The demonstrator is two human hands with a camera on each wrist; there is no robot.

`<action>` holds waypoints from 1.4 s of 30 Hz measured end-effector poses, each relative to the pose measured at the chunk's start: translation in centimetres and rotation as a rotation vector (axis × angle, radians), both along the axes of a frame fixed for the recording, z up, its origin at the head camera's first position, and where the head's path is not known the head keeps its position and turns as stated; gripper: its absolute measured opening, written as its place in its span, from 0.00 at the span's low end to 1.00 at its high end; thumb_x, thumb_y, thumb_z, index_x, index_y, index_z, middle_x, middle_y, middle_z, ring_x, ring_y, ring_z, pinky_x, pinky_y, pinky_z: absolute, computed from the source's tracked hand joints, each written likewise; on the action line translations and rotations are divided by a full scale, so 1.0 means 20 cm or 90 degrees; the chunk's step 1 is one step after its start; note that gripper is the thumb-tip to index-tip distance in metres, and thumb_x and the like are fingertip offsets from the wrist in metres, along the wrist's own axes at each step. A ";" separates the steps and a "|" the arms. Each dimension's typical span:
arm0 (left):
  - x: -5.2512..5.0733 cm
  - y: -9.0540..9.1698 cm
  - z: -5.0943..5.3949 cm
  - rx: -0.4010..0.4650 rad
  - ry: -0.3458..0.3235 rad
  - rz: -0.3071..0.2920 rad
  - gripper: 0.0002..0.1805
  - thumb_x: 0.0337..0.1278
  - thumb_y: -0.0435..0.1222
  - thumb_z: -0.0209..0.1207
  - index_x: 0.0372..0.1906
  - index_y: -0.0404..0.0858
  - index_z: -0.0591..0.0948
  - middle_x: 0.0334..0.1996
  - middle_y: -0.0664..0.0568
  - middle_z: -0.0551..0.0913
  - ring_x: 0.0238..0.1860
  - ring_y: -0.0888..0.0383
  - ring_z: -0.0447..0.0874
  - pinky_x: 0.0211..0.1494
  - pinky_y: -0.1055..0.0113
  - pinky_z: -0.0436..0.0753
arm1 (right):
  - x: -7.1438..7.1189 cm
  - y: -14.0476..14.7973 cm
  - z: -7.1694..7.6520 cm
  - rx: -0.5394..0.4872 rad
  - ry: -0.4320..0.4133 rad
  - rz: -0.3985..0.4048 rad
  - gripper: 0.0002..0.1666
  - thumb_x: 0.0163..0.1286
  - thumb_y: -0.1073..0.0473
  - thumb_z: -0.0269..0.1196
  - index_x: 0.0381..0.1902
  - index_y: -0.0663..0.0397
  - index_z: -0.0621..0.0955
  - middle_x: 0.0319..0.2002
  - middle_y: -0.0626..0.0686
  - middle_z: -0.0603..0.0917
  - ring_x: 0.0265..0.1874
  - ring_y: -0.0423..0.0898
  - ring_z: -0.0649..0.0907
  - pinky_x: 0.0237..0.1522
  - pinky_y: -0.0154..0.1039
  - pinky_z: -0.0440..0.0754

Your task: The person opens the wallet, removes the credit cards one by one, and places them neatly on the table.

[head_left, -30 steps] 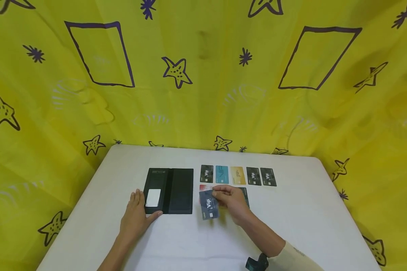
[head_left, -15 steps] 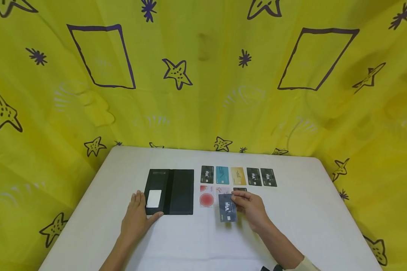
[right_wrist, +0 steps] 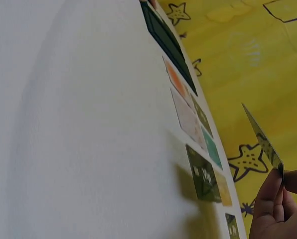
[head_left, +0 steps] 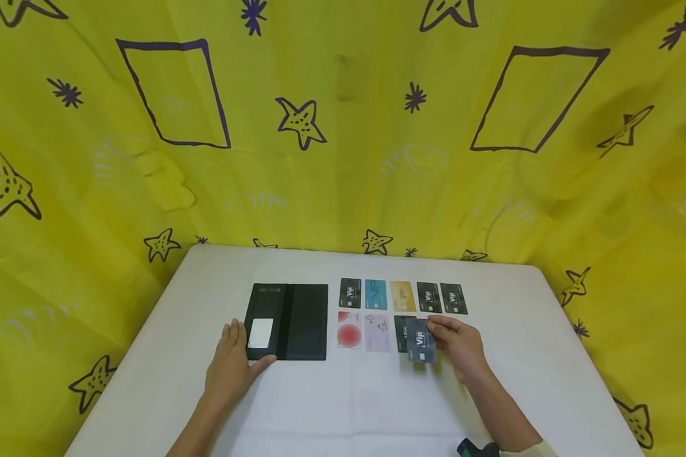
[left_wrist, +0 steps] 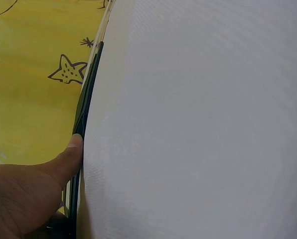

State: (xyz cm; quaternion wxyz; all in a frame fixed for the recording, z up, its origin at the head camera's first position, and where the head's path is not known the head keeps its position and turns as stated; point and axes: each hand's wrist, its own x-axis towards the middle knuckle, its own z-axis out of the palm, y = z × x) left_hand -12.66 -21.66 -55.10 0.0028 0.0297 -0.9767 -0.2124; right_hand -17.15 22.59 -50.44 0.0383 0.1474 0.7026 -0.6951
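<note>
An opened black card wallet [head_left: 305,322] lies flat on the table, a white card [head_left: 260,333] showing in its left side. My left hand [head_left: 228,362] rests along the wallet's left and near edges; in the left wrist view the thumb [left_wrist: 74,149] touches that edge. Between thumb and fingers my right hand [head_left: 460,348] pinches a dark grey Vip card [head_left: 421,343] by its upper right corner. The right wrist view shows this card raised off the table. It partly covers a black Vip card [head_left: 400,327] lying below it in the near row.
In the far row lie a black card [head_left: 350,293], a blue card [head_left: 375,294], a gold card [head_left: 403,296] and two more black cards [head_left: 428,297]. The near row also has a red-circle card [head_left: 349,331] and a pale pink card [head_left: 376,332]. A yellow patterned curtain [head_left: 343,190] hangs behind the table.
My right hand has carried the pinched Vip card rightward past the red-circle and pink cards, uncovering both, to over the black card. My left hand has stayed at the wallet.
</note>
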 end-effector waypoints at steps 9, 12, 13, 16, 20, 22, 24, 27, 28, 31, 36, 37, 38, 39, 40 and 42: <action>0.01 0.00 0.01 0.002 0.016 -0.007 0.61 0.58 0.55 0.73 0.76 0.15 0.57 0.79 0.23 0.51 0.80 0.27 0.46 0.75 0.34 0.61 | -0.06 0.17 -0.08 0.039 -0.017 -0.056 0.16 0.74 0.70 0.65 0.56 0.76 0.82 0.29 0.42 0.87 0.26 0.37 0.84 0.31 0.31 0.85; 0.01 0.00 0.01 0.001 0.018 -0.009 0.60 0.59 0.55 0.73 0.76 0.15 0.57 0.79 0.23 0.51 0.80 0.27 0.46 0.75 0.34 0.60 | -0.07 0.19 -0.10 0.060 -0.017 -0.052 0.18 0.75 0.70 0.64 0.58 0.79 0.80 0.30 0.43 0.87 0.26 0.37 0.84 0.31 0.31 0.86; 0.01 0.00 0.01 0.001 0.015 -0.010 0.60 0.59 0.55 0.73 0.76 0.15 0.56 0.79 0.24 0.51 0.80 0.27 0.46 0.76 0.35 0.59 | -0.07 0.20 -0.10 0.070 -0.017 -0.051 0.19 0.75 0.70 0.64 0.58 0.79 0.79 0.31 0.44 0.87 0.27 0.37 0.85 0.31 0.31 0.86; 0.01 0.00 0.01 0.006 0.015 -0.010 0.60 0.59 0.55 0.73 0.76 0.15 0.56 0.79 0.23 0.51 0.80 0.27 0.46 0.76 0.35 0.58 | -0.08 0.20 -0.12 0.102 -0.017 -0.049 0.19 0.76 0.70 0.63 0.59 0.80 0.79 0.32 0.46 0.87 0.27 0.37 0.85 0.32 0.32 0.86; 0.01 0.00 0.01 0.008 0.012 -0.009 0.60 0.59 0.55 0.73 0.76 0.15 0.56 0.79 0.23 0.51 0.80 0.28 0.45 0.77 0.36 0.58 | -0.10 0.20 -0.14 0.145 -0.010 -0.059 0.19 0.75 0.69 0.64 0.58 0.79 0.80 0.33 0.48 0.87 0.27 0.37 0.84 0.31 0.32 0.87; 0.01 0.00 0.01 0.006 0.009 -0.009 0.60 0.59 0.55 0.73 0.76 0.15 0.56 0.78 0.23 0.51 0.80 0.28 0.46 0.77 0.36 0.57 | -0.12 0.20 -0.16 0.172 0.000 -0.068 0.18 0.74 0.69 0.65 0.57 0.78 0.81 0.33 0.50 0.87 0.26 0.37 0.83 0.30 0.32 0.86; 0.02 0.00 0.01 0.005 0.005 -0.010 0.60 0.60 0.55 0.72 0.76 0.15 0.56 0.78 0.23 0.51 0.80 0.28 0.45 0.77 0.36 0.57 | -0.12 0.21 -0.18 0.211 0.012 -0.074 0.17 0.74 0.68 0.66 0.55 0.76 0.83 0.32 0.51 0.87 0.25 0.37 0.82 0.29 0.31 0.86; 0.02 0.01 0.01 0.005 0.003 -0.011 0.60 0.60 0.55 0.72 0.76 0.15 0.56 0.78 0.23 0.51 0.80 0.27 0.46 0.77 0.36 0.58 | -0.12 0.20 -0.20 0.283 0.035 -0.074 0.16 0.71 0.67 0.68 0.53 0.74 0.85 0.33 0.54 0.88 0.26 0.38 0.82 0.27 0.30 0.84; 0.02 0.01 0.02 0.005 0.002 -0.011 0.60 0.60 0.55 0.72 0.76 0.15 0.56 0.78 0.23 0.51 0.80 0.27 0.45 0.77 0.36 0.58 | -0.12 0.20 -0.20 0.309 0.043 -0.070 0.17 0.70 0.66 0.69 0.53 0.73 0.85 0.34 0.56 0.88 0.28 0.39 0.83 0.27 0.29 0.83; 0.02 0.01 0.02 0.006 0.002 -0.010 0.61 0.60 0.55 0.72 0.76 0.15 0.56 0.79 0.23 0.51 0.80 0.27 0.46 0.76 0.35 0.59 | -0.11 0.19 -0.21 0.372 0.066 -0.054 0.19 0.66 0.66 0.73 0.53 0.72 0.86 0.38 0.60 0.89 0.34 0.44 0.85 0.29 0.26 0.80; 0.01 0.01 0.02 0.004 0.005 -0.006 0.60 0.60 0.55 0.72 0.76 0.15 0.56 0.79 0.23 0.51 0.80 0.28 0.45 0.76 0.35 0.59 | -0.11 0.16 -0.19 0.432 0.095 -0.029 0.22 0.63 0.67 0.75 0.54 0.72 0.85 0.41 0.64 0.88 0.40 0.55 0.86 0.30 0.26 0.77; 0.01 0.01 0.02 0.003 0.005 -0.006 0.60 0.60 0.55 0.72 0.76 0.15 0.56 0.79 0.24 0.51 0.80 0.28 0.45 0.76 0.35 0.60 | -0.11 0.16 -0.19 0.444 0.098 -0.023 0.22 0.64 0.67 0.75 0.54 0.73 0.85 0.41 0.64 0.88 0.40 0.56 0.86 0.31 0.27 0.78; 0.01 0.01 0.02 0.001 0.005 -0.005 0.60 0.60 0.55 0.72 0.76 0.15 0.56 0.79 0.24 0.51 0.80 0.28 0.45 0.76 0.35 0.60 | -0.10 0.15 -0.19 0.456 0.100 -0.019 0.22 0.64 0.67 0.75 0.54 0.73 0.85 0.40 0.64 0.88 0.40 0.56 0.86 0.31 0.28 0.78; 0.01 0.01 0.02 -0.001 0.003 -0.005 0.60 0.60 0.55 0.72 0.76 0.15 0.56 0.79 0.24 0.51 0.80 0.28 0.45 0.76 0.35 0.60 | -0.10 0.15 -0.19 0.464 0.101 -0.013 0.22 0.64 0.67 0.75 0.54 0.73 0.84 0.40 0.64 0.87 0.39 0.57 0.86 0.31 0.30 0.78; 0.01 0.01 0.03 -0.003 0.003 -0.005 0.60 0.60 0.55 0.73 0.76 0.16 0.56 0.79 0.24 0.51 0.80 0.28 0.45 0.75 0.35 0.60 | -0.10 0.14 -0.18 0.474 0.100 -0.008 0.23 0.64 0.66 0.75 0.54 0.73 0.84 0.39 0.63 0.87 0.39 0.56 0.85 0.32 0.33 0.78; 0.01 0.01 0.03 -0.004 0.001 -0.005 0.60 0.59 0.55 0.73 0.76 0.16 0.56 0.79 0.24 0.51 0.80 0.28 0.45 0.75 0.35 0.61 | -0.09 0.14 -0.18 0.488 0.093 0.003 0.24 0.63 0.65 0.76 0.54 0.73 0.84 0.39 0.63 0.86 0.38 0.56 0.84 0.34 0.37 0.79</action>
